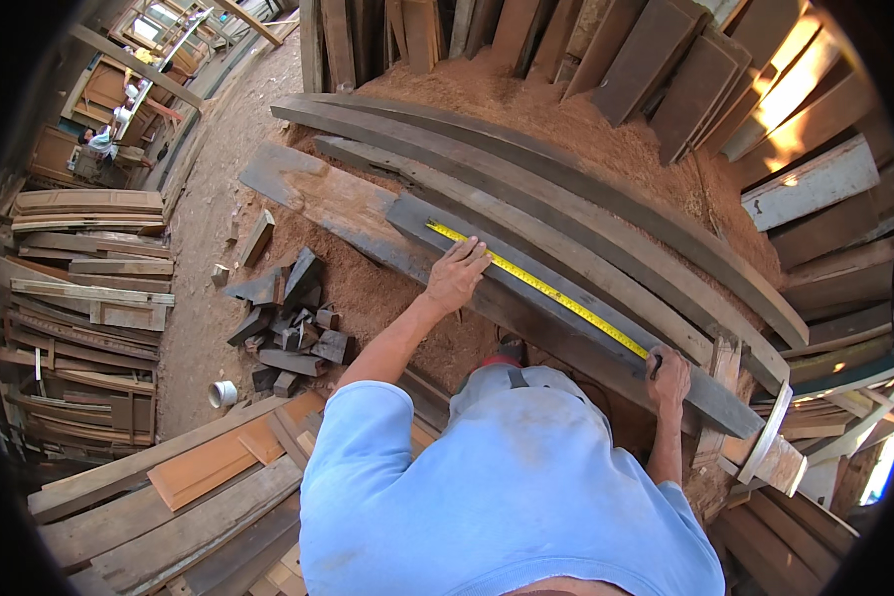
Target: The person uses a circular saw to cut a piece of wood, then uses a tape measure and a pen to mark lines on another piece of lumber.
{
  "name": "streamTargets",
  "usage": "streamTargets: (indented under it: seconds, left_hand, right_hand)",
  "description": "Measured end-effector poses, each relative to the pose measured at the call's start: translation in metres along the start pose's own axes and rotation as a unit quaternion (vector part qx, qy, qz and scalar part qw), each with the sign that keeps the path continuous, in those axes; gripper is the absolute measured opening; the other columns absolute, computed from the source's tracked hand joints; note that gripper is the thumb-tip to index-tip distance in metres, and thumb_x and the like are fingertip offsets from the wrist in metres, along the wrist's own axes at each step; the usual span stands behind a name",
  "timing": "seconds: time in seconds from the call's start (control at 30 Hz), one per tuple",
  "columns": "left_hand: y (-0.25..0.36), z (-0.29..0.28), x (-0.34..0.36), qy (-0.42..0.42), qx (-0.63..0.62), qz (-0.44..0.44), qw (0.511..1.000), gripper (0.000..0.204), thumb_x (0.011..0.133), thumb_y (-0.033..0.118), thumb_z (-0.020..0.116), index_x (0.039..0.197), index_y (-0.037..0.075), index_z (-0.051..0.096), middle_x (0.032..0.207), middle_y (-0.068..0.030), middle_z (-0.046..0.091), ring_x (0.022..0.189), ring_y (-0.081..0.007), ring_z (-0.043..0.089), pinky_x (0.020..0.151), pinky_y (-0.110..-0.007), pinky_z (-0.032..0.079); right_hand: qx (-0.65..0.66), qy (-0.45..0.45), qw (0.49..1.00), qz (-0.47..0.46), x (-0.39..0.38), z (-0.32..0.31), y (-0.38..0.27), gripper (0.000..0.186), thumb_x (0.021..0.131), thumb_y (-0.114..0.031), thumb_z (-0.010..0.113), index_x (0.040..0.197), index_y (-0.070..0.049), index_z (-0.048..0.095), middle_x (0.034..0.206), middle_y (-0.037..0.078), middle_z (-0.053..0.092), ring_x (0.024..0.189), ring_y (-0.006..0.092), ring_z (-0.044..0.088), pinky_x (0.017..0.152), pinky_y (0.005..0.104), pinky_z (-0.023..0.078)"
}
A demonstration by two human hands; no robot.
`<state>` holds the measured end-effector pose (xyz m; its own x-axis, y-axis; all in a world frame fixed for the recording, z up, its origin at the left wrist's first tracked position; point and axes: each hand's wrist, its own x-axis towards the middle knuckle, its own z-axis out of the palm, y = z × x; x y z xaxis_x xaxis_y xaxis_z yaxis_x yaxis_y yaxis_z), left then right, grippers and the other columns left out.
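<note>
A yellow tape measure (566,304) is stretched along the top of a dark grey wooden beam (720,397), its left end lying near the beam's far left end. My left hand (456,274) grips the tape a short way from that end, fingers bent over it against the wood. At the tape's right end my right hand (670,376) is closed around a dark part, seemingly its case, which the fingers mostly cover. The beam lies across a wider weathered plank (313,189).
Several long beams (566,184) lie just beyond, on sawdust. Wood offcuts (293,313) are heaped at left near a white pail-like container (223,394). Boards (189,536) lie lower left, with stacked timber (89,298) beyond. Upright planks (656,60) line the back. A person (99,141) is far left.
</note>
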<state>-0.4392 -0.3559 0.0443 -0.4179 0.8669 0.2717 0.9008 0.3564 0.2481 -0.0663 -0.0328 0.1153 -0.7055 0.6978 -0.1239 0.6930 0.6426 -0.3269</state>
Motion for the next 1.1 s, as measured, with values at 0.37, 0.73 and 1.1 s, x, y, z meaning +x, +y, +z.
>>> streamTargets:
  seconds: [0.37,0.73,1.1]
  left_hand:
    - [-0.007,-0.002,-0.004,0.026,-0.021,0.007,0.999,0.048,0.081,0.011,0.079,0.128,0.006,0.07,0.143,-0.0157,0.066,0.143,-0.0348,0.053,0.122,-0.048,0.041]
    - [-0.008,-0.009,0.004,-0.001,-0.023,-0.001,1.0,0.046,0.08,0.006,0.077,0.126,0.007,0.071,0.14,-0.0162,0.067,0.139,-0.0364,0.057,0.117,-0.049,0.044]
    - [0.004,-0.01,0.011,-0.11,0.09,-0.039,0.989,0.047,0.088,0.013,0.077,0.134,0.008,0.069,0.149,-0.0122,0.062,0.149,-0.0292,0.047,0.129,-0.054,0.023]
  right_hand:
    - [-0.05,-0.027,0.998,0.028,0.01,-0.001,-0.011,0.013,0.089,-0.02,0.073,0.098,-0.01,0.075,0.098,0.022,0.073,0.098,0.044,0.07,0.086,0.0536,0.054]
    - [-0.028,-0.011,0.999,0.042,0.005,-0.014,0.062,0.018,0.09,-0.022,0.075,0.105,-0.012,0.076,0.101,0.02,0.074,0.099,0.0442,0.069,0.085,0.052,0.054]
    - [-0.052,-0.035,0.977,0.204,-0.036,-0.081,0.204,0.019,0.091,-0.025,0.078,0.106,-0.013,0.079,0.099,0.022,0.075,0.1,0.0431,0.071,0.087,0.0513,0.055]
